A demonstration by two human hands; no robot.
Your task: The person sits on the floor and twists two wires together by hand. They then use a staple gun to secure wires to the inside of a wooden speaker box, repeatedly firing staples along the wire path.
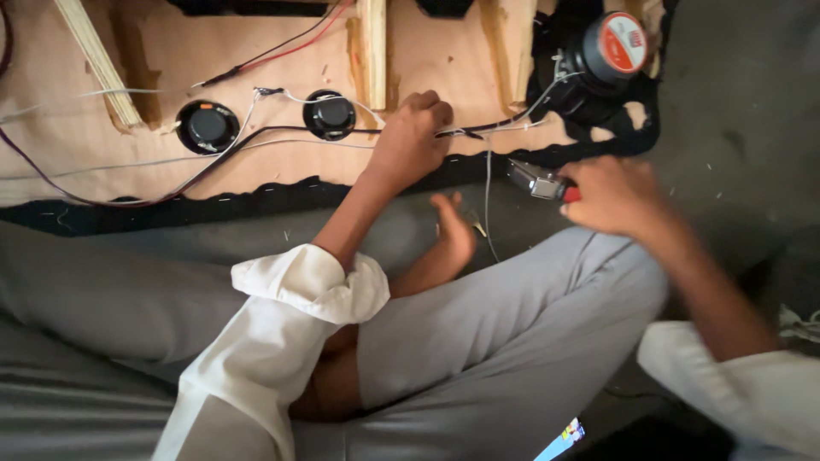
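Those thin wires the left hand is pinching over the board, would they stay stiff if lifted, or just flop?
The wires would probably flop: they curve loosely across the board, and one strand hangs slack toward the floor. They look light, since the left hand pinches them alone. Being so thin, they may snag or kink if tugged.

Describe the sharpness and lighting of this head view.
Head view: soft throughout; the right hand and its red-handled tool are motion-blurred, the left hand on the wires somewhat clearer; lighting dim and warm, no hard glare, corners darkened.
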